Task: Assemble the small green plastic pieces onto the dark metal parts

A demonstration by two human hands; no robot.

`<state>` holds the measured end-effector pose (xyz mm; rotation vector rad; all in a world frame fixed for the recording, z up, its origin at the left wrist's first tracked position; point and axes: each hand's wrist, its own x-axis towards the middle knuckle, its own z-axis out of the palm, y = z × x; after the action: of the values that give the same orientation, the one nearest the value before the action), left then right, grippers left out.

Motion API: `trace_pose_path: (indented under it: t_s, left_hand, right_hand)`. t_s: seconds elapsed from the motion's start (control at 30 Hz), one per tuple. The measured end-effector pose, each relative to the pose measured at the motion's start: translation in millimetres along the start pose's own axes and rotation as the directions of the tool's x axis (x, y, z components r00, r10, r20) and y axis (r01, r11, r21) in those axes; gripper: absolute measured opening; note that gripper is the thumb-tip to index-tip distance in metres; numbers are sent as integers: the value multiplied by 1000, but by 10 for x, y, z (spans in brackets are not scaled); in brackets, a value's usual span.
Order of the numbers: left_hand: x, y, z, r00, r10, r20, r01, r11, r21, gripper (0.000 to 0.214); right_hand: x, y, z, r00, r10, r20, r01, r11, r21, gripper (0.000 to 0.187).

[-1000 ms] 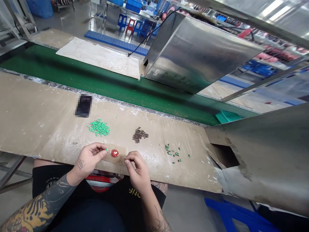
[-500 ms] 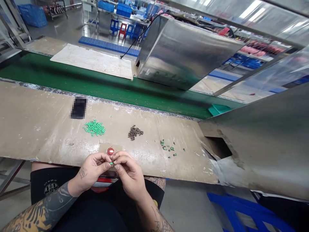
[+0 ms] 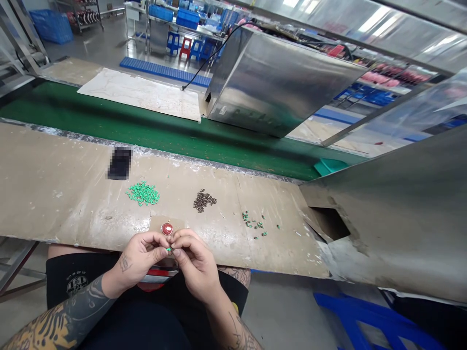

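Observation:
My left hand point(image 3: 136, 257) and my right hand point(image 3: 195, 258) meet at the front edge of a cardboard-covered bench point(image 3: 73, 204). Between their fingertips is a tiny green piece point(image 3: 169, 250). A round red-and-white disc point(image 3: 167, 229) lies on a small brown card point(image 3: 156, 224) just beyond my fingers. Further out are a heap of green pieces point(image 3: 142, 193), a smaller heap of dark brown bits point(image 3: 203, 201), and loose green pieces point(image 3: 253, 222). My right hand hides the card's near part.
A pixelated dark object point(image 3: 119, 163) lies on the bench. Behind it run a green conveyor belt point(image 3: 153, 141) and a stainless steel hood point(image 3: 280, 82). A grey metal panel with a square hole point(image 3: 386, 218) stands at right, above a blue stool point(image 3: 365, 321).
My hands have come together from either side of the disc, and the green piece now sits between them. The brown bits beside the disc are hidden. The view has shifted slightly.

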<state>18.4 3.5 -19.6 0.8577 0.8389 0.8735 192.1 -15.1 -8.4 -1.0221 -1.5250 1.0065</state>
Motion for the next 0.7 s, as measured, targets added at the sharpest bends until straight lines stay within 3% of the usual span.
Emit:
trace_pose_path:
  t_s: [0.4,0.7]
  left_hand:
    - [-8,-15,-13,1000,24,-19,-23,999,47,29]
    - [-72,-3,13,997,77,10,-78,992,101,20]
  right_hand:
    - [-1,5,-22,997,-66,50,68,996,-55,13]
    - [-36,-46,-73,986,-69,151,79,995,-67,16]
